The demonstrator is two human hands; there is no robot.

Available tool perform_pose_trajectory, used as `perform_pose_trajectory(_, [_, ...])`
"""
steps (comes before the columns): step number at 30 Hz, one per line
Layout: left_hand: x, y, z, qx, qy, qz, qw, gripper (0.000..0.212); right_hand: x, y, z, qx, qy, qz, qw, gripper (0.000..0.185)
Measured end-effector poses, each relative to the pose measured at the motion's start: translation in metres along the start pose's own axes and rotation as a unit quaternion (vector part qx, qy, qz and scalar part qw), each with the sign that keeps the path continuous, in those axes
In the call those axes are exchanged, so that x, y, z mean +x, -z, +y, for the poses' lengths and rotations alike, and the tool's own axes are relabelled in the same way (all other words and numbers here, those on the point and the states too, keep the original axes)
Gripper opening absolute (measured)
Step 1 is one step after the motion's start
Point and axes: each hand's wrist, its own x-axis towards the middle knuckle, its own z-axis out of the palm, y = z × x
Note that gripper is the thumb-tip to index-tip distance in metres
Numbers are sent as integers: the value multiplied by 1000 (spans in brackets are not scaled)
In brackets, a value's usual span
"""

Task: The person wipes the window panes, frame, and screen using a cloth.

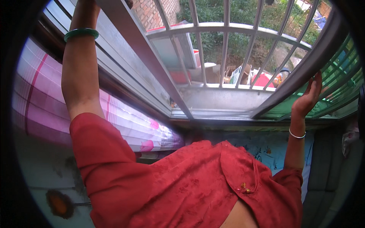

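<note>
My left hand is beyond the top edge of the view. Its forearm (81, 62), with a green bangle (81, 34) at the wrist, reaches up beside a metal window frame bar (142, 57). On the right, my right hand (308, 97) is raised with extended fingers against or close to a green-tinted window pane (302, 102). Contact with the glass cannot be made out for certain. A thick dark sash edge (302, 71) runs just left of that hand. A silver bracelet (297, 134) circles the right wrist. Between my arms is a window section with a fine mesh screen (214, 99).
Metal security bars (225, 54) stand outside the window, with plants (214, 48) and piled items (242, 75) beyond. A pink and white curtain (45, 94) hangs at left. Blue patterned cloth (268, 151) lies below the sill. A dark padded surface (325, 171) is at right.
</note>
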Motion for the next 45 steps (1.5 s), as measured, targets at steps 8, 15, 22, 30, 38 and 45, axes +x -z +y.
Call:
perform_pose_trajectory(8, [-16,-51,-22,-50,38,-153,986,26,2,1,0,-3,5,8,1000,40])
perform_pose_trajectory(15, [-42,-117,-69,-155,127,-360,911,25,1,2,8,12,14,14,1000,39])
perform_pose_trajectory(22, [-75,-190,-102,-282,257,-525,761,21,-1,-5,3,-11,14,23,1000,41])
perform_pose_trajectory(30, [-109,-246,-120,-276,283,-588,706,19,-3,-6,8,-18,25,8,999,44])
perform_pose_trajectory(38, [-35,-188,-86,-338,130,-139,922,37,-4,-5,8,-16,17,33,999,44])
perform_pose_trajectory(45, [-7,-109,-61,-163,3,-37,986,35,-3,-3,17,-20,30,28,999,42])
